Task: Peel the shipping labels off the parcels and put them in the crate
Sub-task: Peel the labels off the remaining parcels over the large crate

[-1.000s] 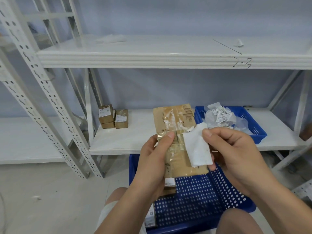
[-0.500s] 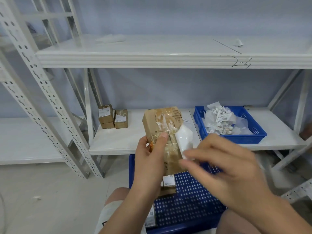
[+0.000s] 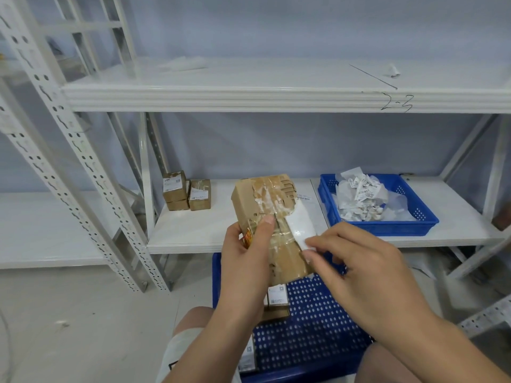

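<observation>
My left hand (image 3: 246, 261) grips a brown taped cardboard parcel (image 3: 272, 217) upright in front of the lower shelf, thumb pressed on its front. My right hand (image 3: 359, 269) pinches the lower end of a white shipping label (image 3: 300, 225) that is half peeled and still stuck to the parcel at its top. A small blue crate (image 3: 409, 225) on the shelf to the right holds a heap of crumpled peeled labels (image 3: 359, 194).
A larger blue perforated crate (image 3: 309, 327) sits on the floor between my knees with labelled parcels (image 3: 278, 299) inside. Three small labelled boxes (image 3: 185, 193) stand on the lower shelf (image 3: 193, 233) at the left. White shelf uprights (image 3: 63, 139) rise at the left.
The label was lifted well off the parcel a second ago; now it lies closer to the parcel's face. My right hand has dropped lower and turned palm down. The parcel tilted slightly left.
</observation>
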